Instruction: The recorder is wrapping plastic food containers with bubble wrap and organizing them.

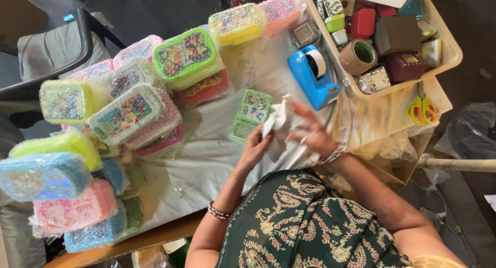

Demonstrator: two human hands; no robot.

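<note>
My left hand (254, 146) and my right hand (314, 133) both grip a crumpled white sheet (279, 120) over the white-covered table (206, 164). The right hand's fingers are spread over the sheet, and bangles sit on that wrist. Just left of the sheet, touching it, lies a small green patterned box (250, 114), flat on the table. A blue tape dispenser (315, 74) stands just beyond my right hand.
Several bubble-wrapped boxes in pink, green, yellow and blue are stacked across the left and back of the table (129, 113). A beige tray (450, 53) at the back right holds small boxes and a tape roll. Yellow-green scissors (422, 110) lie beside it.
</note>
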